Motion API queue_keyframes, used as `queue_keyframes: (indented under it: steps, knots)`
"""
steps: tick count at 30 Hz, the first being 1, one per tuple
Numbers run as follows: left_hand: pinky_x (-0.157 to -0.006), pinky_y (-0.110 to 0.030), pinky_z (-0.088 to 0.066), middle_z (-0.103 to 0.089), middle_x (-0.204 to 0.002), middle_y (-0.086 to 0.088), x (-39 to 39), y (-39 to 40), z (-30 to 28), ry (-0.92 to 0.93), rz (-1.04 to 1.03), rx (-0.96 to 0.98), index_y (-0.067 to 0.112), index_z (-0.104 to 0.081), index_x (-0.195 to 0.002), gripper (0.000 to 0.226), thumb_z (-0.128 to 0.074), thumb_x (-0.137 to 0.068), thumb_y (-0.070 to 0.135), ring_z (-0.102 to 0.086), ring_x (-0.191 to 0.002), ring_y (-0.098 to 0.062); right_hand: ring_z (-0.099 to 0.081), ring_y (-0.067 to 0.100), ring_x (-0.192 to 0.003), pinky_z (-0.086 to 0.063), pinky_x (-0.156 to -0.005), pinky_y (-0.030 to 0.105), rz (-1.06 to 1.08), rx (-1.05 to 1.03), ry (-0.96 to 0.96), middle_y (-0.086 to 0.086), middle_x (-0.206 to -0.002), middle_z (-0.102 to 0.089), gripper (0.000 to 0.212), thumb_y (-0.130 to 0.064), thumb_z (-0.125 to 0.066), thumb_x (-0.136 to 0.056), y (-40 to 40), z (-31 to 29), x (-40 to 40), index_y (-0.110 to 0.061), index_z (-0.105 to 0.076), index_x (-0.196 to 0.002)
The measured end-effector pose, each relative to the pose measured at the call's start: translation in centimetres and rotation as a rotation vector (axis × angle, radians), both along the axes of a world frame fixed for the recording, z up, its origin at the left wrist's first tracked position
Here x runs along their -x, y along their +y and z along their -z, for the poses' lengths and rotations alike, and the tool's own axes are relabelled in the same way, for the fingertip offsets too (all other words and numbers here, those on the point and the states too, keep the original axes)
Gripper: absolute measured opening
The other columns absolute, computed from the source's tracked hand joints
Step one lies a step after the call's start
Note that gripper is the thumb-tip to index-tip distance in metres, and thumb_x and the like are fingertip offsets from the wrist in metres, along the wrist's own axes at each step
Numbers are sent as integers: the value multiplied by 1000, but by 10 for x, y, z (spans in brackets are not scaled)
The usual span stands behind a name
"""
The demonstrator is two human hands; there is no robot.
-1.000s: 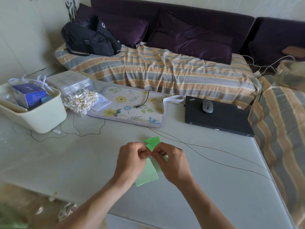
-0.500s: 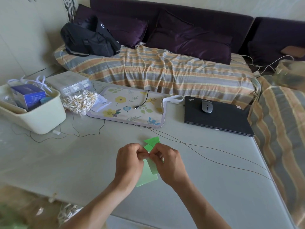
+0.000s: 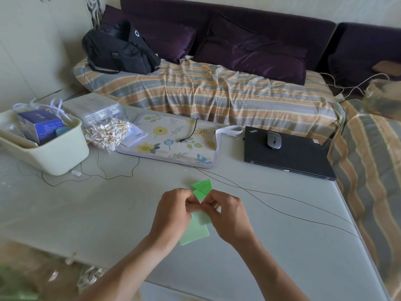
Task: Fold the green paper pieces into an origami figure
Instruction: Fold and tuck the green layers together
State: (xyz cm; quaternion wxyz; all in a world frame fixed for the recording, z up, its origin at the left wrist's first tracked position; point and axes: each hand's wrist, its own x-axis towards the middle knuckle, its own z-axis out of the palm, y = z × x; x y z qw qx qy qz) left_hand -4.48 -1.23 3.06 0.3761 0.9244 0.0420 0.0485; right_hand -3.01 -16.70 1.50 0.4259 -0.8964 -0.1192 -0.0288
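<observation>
From the head view, the left hand and right hand meet, both pinching the green paper low over the counter; a folded green piece lies just beyond them. The paper looks light and limp, and probably creases best pinched at its edges. Far left of the hands, a cream bin holds a blue box.

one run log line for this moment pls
step: folding | left hand: pinches green paper | right hand: pinches same paper | folded green pieces: on table beyond hands
</observation>
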Motion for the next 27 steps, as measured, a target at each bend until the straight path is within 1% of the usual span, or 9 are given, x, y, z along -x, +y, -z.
queue_keyframes:
  steps: [3, 7, 11, 14, 16, 19, 21, 24, 27]
  knots:
    - [-50, -10, -35, -60, -55, 19, 1, -1, -3, 6, -46, 11, 25, -73, -68, 19, -79, -81, 12, -57, -57, 7, -63, 6, -74, -48, -69, 15, -15, -35, 26, -10, -76, -72, 8, -12, -72, -86, 0, -4, -1, -18, -73, -81]
    - [-50, -6, -35, -55, -46, 25, -1, 1, -4, 26, -88, 31, 23, -73, -65, 23, -75, -81, 6, -55, -54, 13, -60, -2, -74, -44, -68, 11, 3, -39, 12, -13, -76, -69, 8, -11, -72, -87, -2, -4, -2, -16, -73, -81]
    - [-51, -8, -36, -60, -52, 23, -2, 0, 1, 38, -86, 18, 23, -73, -68, 20, -75, -82, 9, -60, -59, 8, -60, 8, -73, -47, -68, 21, 4, -25, -17, -8, -73, -69, 11, -9, -71, -85, -2, -3, -2, -16, -70, -76]
    - [-67, -26, -51, -69, -69, 17, -3, 0, 4, 50, -5, -10, 26, -73, -74, 14, -77, -84, 17, -66, -73, -5, -58, 5, -70, -44, -65, 15, 6, -7, -23, -9, -71, -68, 11, -7, -71, -83, -3, -2, -1, -15, -69, -75]
    - [-73, -30, -53, -72, -76, 15, -2, 0, 2, 26, 53, -24, 25, -74, -79, 7, -79, -84, 24, -67, -77, -7, -57, 3, -69, -42, -64, 11, 3, -9, -4, -10, -71, -68, 11, -7, -72, -83, -4, -3, -1, -15, -71, -76]
    - [-67, -30, -53, -71, -71, 16, -2, 1, 3, -4, 32, -29, 26, -74, -75, 10, -80, -82, 22, -66, -72, -6, -60, 2, -72, -43, -67, 9, -6, -22, 47, -10, -73, -71, 9, -10, -73, -85, -4, -5, 0, -16, -74, -79]
    - [-62, -27, -51, -69, -66, 19, -4, 3, 4, 1, -16, -33, 27, -72, -71, 15, -79, -81, 18, -65, -69, -4, -60, -5, -74, -42, -68, 6, 3, -32, 64, -14, -73, -70, 7, -13, -73, -87, -5, -7, -1, -17, -74, -81]
    - [-55, -18, -41, -63, -57, 21, -7, 4, 5, 14, -55, -35, 25, -71, -69, 17, -78, -80, 15, -62, -62, 0, -59, -8, -76, -41, -68, 6, 38, -27, 54, -17, -71, -67, 6, -15, -73, -88, -8, -8, -2, -15, -74, -82]
    - [-64, -24, -48, -67, -62, 17, -6, 3, 6, 31, -22, -44, 27, -71, -69, 16, -78, -82, 21, -67, -68, -5, -59, 0, -74, -42, -66, 9, 45, -13, 30, -10, -72, -70, 9, -11, -73, -85, -9, -4, -1, -15, -72, -77]
